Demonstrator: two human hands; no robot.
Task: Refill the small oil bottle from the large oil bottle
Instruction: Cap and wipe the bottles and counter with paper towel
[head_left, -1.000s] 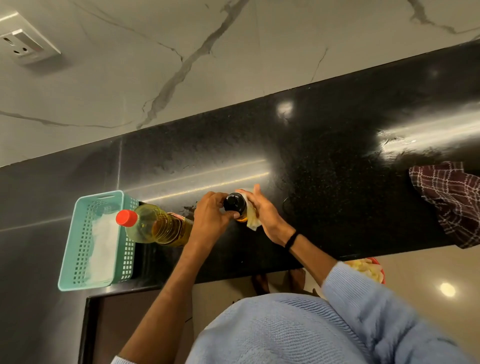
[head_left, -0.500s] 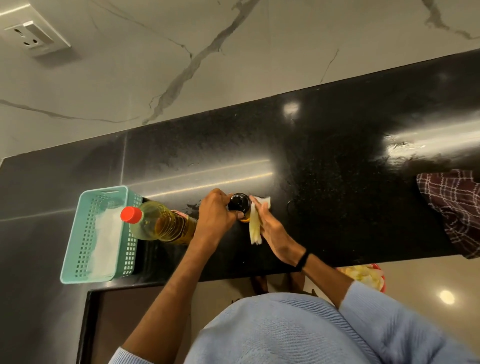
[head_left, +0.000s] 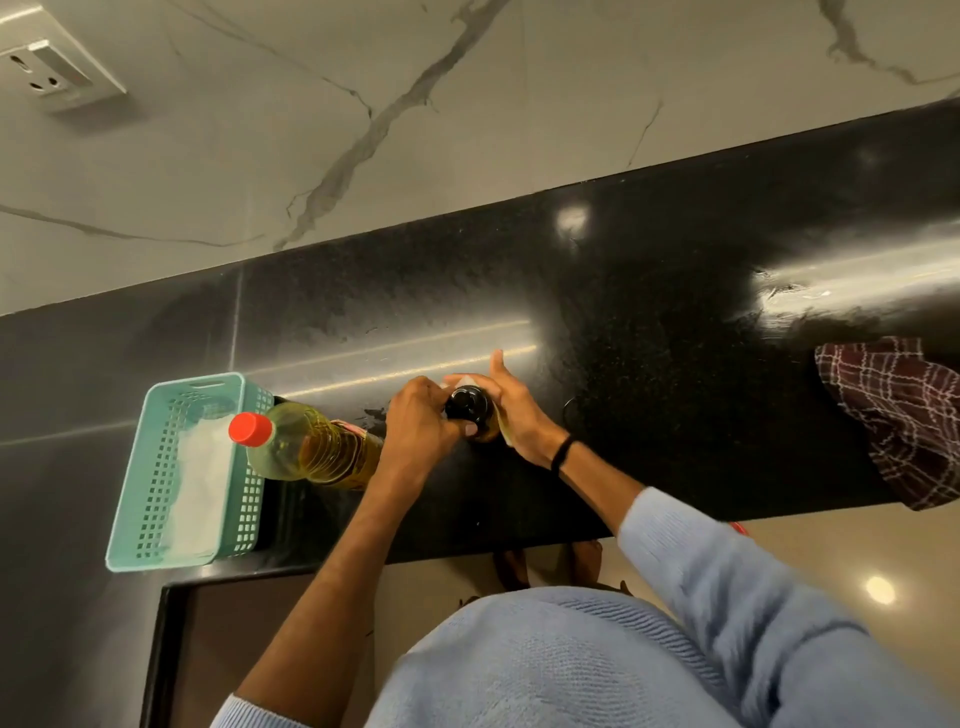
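Black cap upward, the small oil bottle (head_left: 467, 408) stands upright on the dark polished table (head_left: 649, 389), enclosed from both sides. The left grip (head_left: 421, 423) curls round it from the left, the thumb tip lying on the near side just below the cap. The right grip (head_left: 514, 410) wraps round the opposite side, pressing a pale tissue (head_left: 504, 434) between palm and bottle, while one finger sticks up straight. A black wristband (head_left: 563, 453) circles the right wrist, and a light blue sleeve (head_left: 727, 571) covers the forearm behind it.

Just left of the left grip stands the large oil bottle (head_left: 311, 447), holding yellow oil and closed with its red cap (head_left: 251, 429). It stands right beside a teal slotted basket (head_left: 136, 467) with something white (head_left: 200, 483) lying inside. Well apart at the right end of the table, a maroon checked cloth (head_left: 898, 421) hangs over the front edge. Behind the table rises a veined marble wall (head_left: 467, 130) with a socket (head_left: 52, 73) at the upper left.
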